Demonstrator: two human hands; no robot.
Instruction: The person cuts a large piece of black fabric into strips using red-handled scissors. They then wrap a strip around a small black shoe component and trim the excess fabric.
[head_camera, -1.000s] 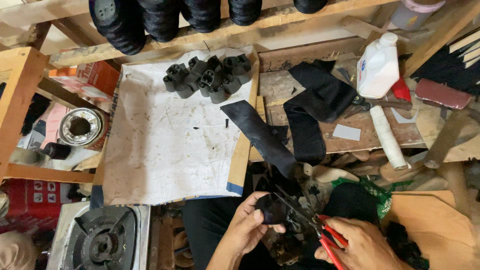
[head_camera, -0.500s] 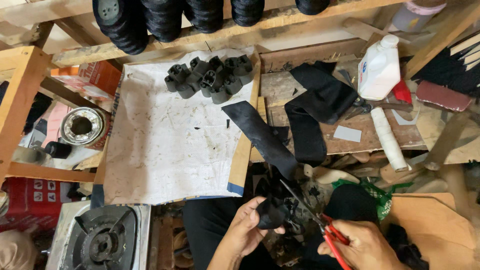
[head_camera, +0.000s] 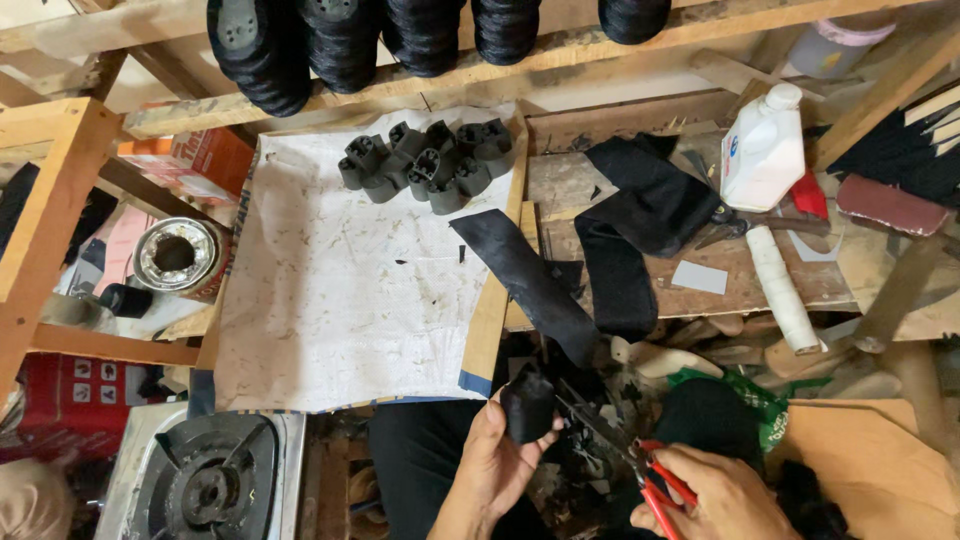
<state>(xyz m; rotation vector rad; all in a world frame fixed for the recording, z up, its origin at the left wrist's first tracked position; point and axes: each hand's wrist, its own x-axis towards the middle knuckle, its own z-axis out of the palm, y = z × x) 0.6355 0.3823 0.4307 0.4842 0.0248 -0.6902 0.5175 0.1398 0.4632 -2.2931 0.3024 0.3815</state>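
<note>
My left hand holds a small black block-shaped piece low in the middle of the view, over my lap. My right hand grips red-handled scissors, whose blades point up-left and touch the piece's right side. A long strip of black material hangs over the workbench edge just above my hands. A pile of several dark grey moulded pieces lies at the far end of a white paper sheet.
A white plastic bottle, a white roll, black fabric pieces and another pair of scissors lie on the wooden bench at right. Black thread spools hang above. A gas burner sits lower left beside a round tin.
My left hand has turned and lifted the black piece slightly, and the scissors in my right hand have closed in against its right side.
</note>
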